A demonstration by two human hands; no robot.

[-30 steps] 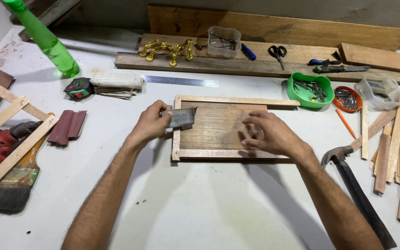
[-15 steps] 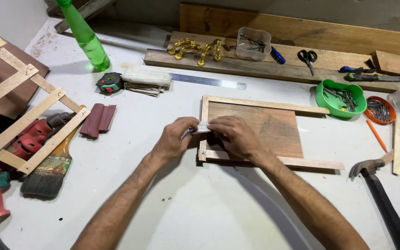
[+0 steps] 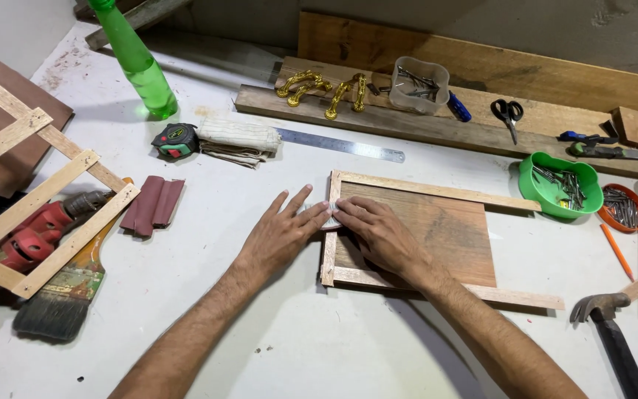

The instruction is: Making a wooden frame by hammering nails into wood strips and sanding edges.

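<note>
1. Wooden panel (image 3: 437, 229) flat on the white table (image 3: 260, 347), a little right of centre, edged with pale strips along the far, near and left sides.
2. Left hand (image 3: 278, 236) spread flat, palm down, on the table just left of the panel, fingertips reaching the left strip (image 3: 328, 255).
3. Right hand (image 3: 382, 236) laid flat on the panel's left part, fingers pointing left to meet the left hand's fingertips at the strip.
4. Something small and pale (image 3: 328, 216) pinched or pressed between both sets of fingertips; too hidden to tell what, or whether truly gripped.
5. Panel's long axis running left to right, turned slightly so the right end sits nearer; near strip (image 3: 452, 290) overhanging past the right edge.
6. Behind the panel: steel ruler (image 3: 341, 145), folded cloth (image 3: 238, 140), tape measure (image 3: 175, 140), green bottle (image 3: 136, 60).
7. Further back, on a plank (image 3: 422, 125): gold handles (image 3: 323, 87), clear tub of nails (image 3: 420, 83), scissors (image 3: 509, 114).
8. To the right: green bowl of nails (image 3: 559, 185), orange lid of nails (image 3: 622, 208), hammer (image 3: 614, 343) near the panel's right corner.
9. To the left: sandpaper (image 3: 153, 205), paintbrush (image 3: 68, 295), red drill (image 3: 16, 236) under a slatted wooden frame (image 3: 38, 199).
10. Nothing lying between the hands and the panel.
</note>
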